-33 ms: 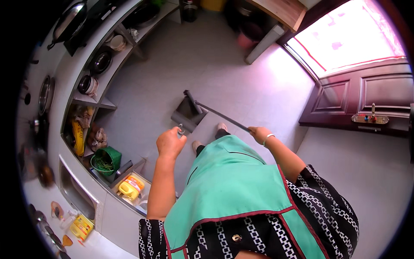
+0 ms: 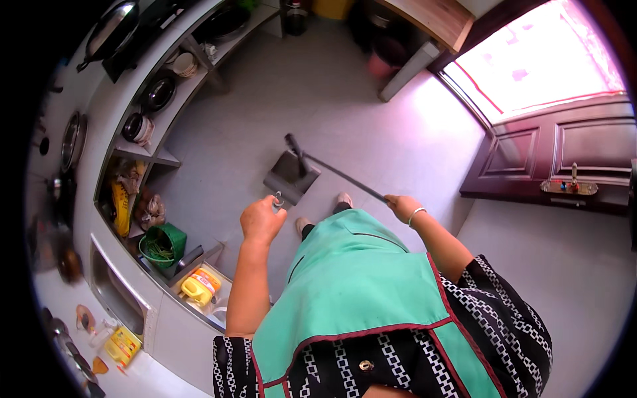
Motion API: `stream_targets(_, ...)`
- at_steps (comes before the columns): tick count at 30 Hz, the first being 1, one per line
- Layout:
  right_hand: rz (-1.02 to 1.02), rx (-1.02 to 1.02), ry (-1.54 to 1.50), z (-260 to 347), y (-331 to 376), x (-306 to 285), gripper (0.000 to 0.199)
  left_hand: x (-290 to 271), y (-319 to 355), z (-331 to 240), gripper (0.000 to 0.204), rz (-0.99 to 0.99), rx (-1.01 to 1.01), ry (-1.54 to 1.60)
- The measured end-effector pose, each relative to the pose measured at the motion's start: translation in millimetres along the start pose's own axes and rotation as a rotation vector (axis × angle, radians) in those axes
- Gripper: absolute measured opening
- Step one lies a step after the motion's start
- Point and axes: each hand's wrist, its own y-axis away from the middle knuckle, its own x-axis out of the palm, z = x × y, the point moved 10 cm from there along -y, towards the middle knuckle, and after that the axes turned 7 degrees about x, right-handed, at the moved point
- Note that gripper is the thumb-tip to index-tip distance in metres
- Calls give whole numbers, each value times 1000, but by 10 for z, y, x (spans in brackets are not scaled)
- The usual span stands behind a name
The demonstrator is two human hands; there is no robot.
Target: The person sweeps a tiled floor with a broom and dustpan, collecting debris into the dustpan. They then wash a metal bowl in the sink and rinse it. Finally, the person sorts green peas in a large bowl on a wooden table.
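My left hand [image 2: 262, 220] is closed around the upper end of a dustpan's handle; a small ring pokes out above the fingers. The grey dustpan [image 2: 283, 184] rests on the floor ahead of my feet. In my right hand [image 2: 403, 209] is the end of a broom's long dark stick [image 2: 348, 177], which slants away to the left. The narrow dark broom head [image 2: 294, 147] lies across the far side of the dustpan, partly over its opening. Whether there is any dirt in the pan I cannot make out.
Along the left runs a counter with open shelves [image 2: 169, 109] of bowls and pots. A green basket [image 2: 166, 245] and an open drawer with a yellow jug [image 2: 200, 286] stand nearer. A dark red door [image 2: 531, 149] is at right, a wooden-topped table [image 2: 431, 20] at the back.
The broom head has turned slightly and shifted a little over the dustpan. Both hands keep their grips, and the dustpan stays in place.
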Motion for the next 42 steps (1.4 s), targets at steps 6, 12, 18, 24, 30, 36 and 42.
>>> stream_targets(6,-173,9,279,293,-1113,-789,26,-145,540,21,26,-54,-186,65)
stream_targets(12,-29,-62,489,766,-1952,-399,31,102,1330,-56,26,-219,-331,141)
stream_targets(18,116,-253,676,197,-1227,528,35,444,2001,-123,26,-155,-556,246)
stream_targets(24,143,-352,877,-528,-135,399,36,658,2446,-243,26,-116,-461,181)
stream_targets(30,20,-218,802,-1031,439,0,36,1000,2952,-312,27,-112,-361,209)
stream_targets(36,-123,-23,391,-1046,118,448,34,1218,3048,-552,27,-105,-223,199)
stream_targets(42,112,-87,492,-1266,588,1690,39,1360,3055,-666,26,-91,-174,133)
